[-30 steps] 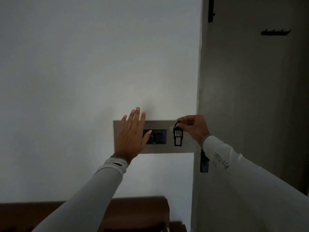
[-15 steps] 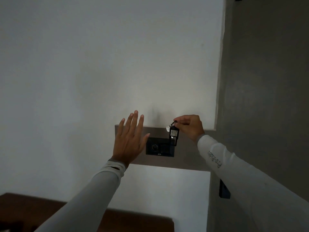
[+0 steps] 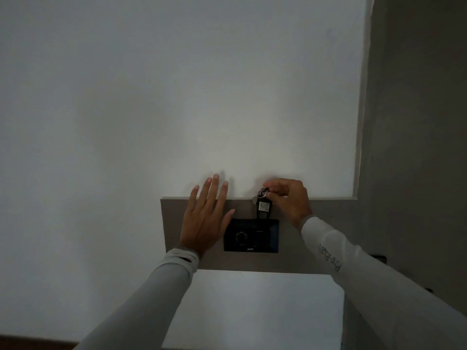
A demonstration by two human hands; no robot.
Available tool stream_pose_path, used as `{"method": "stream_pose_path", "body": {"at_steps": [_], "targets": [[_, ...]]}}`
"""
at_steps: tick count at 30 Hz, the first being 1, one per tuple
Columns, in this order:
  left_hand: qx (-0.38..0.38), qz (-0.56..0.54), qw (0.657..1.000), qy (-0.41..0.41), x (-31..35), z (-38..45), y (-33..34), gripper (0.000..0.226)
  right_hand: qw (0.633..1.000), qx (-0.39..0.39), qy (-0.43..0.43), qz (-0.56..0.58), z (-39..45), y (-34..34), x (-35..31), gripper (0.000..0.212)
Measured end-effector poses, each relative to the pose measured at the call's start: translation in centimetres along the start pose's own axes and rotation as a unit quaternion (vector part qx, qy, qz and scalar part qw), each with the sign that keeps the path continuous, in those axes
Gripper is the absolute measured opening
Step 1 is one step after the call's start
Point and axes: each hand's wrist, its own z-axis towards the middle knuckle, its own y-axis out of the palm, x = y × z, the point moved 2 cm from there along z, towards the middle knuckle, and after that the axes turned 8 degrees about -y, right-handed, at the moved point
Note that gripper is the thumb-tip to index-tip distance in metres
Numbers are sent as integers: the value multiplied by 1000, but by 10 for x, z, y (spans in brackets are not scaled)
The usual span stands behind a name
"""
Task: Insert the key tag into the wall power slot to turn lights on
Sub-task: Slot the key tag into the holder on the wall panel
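The risk here is a missed entry: the tag point(image 3: 264, 207) hangs from a ring and can swing or twist, so its lower end may catch on the top edge of the black slot unit point(image 3: 251, 235) rather than slide in. The room is dim, which makes lining up harder. The right hand point(image 3: 290, 198) pinches the ring at the tag's top, fingers closed on it; the tag hangs upright just below and left of those fingers, its lower end at the unit's top edge. The left hand point(image 3: 204, 218) rests spread flat on the grey panel point(image 3: 316, 223), empty, beside the unit.
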Motion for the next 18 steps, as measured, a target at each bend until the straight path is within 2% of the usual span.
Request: {"method": "stream_pose_path", "body": {"at_steps": [9,15,18], "targets": [[27,-34,999,-15,-12,11,73,67,999,5,-52,-8,-4,15,26,26],[61,-72,996,-6,-15,9,90,63,996,-25,-81,-19,-13,25,35,19],[59,-72,996,-10,-14,9,90,63,990,-33,-117,-67,-13,23,34,19]]}}
